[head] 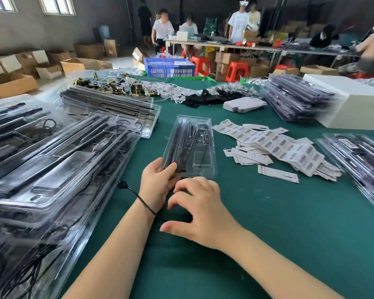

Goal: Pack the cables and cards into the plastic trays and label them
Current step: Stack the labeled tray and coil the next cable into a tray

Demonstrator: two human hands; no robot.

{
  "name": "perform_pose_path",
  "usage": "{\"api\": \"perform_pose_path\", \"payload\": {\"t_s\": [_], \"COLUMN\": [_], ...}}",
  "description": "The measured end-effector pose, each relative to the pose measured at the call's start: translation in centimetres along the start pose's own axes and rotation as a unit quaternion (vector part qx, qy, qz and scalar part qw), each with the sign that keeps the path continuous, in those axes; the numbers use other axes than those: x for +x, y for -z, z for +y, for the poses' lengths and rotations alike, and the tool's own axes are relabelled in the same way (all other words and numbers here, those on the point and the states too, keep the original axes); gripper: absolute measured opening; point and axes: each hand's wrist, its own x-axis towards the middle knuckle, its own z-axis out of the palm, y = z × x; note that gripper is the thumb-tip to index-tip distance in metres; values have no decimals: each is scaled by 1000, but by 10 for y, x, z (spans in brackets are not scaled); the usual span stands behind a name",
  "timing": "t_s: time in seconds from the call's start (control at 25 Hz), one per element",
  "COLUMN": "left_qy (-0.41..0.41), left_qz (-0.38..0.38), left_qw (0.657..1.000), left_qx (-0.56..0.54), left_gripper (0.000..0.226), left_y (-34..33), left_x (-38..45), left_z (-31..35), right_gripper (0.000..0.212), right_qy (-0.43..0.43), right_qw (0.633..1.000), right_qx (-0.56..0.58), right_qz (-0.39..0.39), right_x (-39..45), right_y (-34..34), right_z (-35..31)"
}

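Observation:
A clear plastic tray [194, 145] holding black cable parts lies lengthwise on the green table [268, 223], in the middle. My left hand [158, 182] grips its near left corner. My right hand [200, 209] hovers just in front of the tray's near edge, fingers curled and apart, with nothing seen in it. A thin black cable [136, 196] runs under my left wrist. Strips of barcode labels [283, 145] and white cards [276, 173] lie to the right of the tray.
Stacks of filled clear trays [52, 165] crowd the left side, and more stacks [296, 98] sit at the right and far right. A white box [350, 104] stands at the back right. Loose parts lie at the table's far end. People work at tables behind.

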Motion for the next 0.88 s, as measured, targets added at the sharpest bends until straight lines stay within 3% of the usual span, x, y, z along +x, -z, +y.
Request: {"api": "perform_pose_path", "payload": {"t_s": [0.08, 0.16, 0.24, 0.32, 0.4, 0.56, 0.64, 0.72, 0.8, 0.88], "left_qy": [-35, -48, -87, -143, -196, -212, -215, -210, -190, -241], "left_qz": [43, 96, 125, 116, 86, 51, -18, -141, -252, -255], "left_qw": [996, 974, 959, 942, 911, 913, 899, 846, 753, 674], "left_qx": [76, 200, 238, 280, 353, 345, 381, 469, 578, 651], "left_gripper": [8, 38, 45, 40, 37, 36, 36, 46, 55, 44], "left_y": [3, 5, 7, 9, 6, -23, -44, -63, -75, -76], "left_x": [5, 9, 5, -2, -8, -21, -23, -14, -5, 0], "left_z": [3, 2, -1, -4, -5, 0, 2, 7, 9, -1], "right_gripper": [33, 25, 21, 19, 17, 9, 12, 14, 15, 17], "right_qy": [75, 100, -28, -185, -295, -411, -414, -395, -376, -372], "right_qw": [995, 989, 980, 915, 856, 742, 725, 734, 752, 752], "right_qx": [-63, -75, 69, 198, 237, 356, 373, 364, 344, 334], "right_qz": [26, 82, 185, 298, 352, 392, 405, 415, 419, 428], "right_x": [7, 16, 22, 19, 7, -8, -7, -7, -9, -10], "right_y": [-3, 1, 16, 31, 35, 25, 26, 27, 28, 30], "right_z": [-5, -2, 12, 38, 62, 88, 93, 96, 97, 99]}}
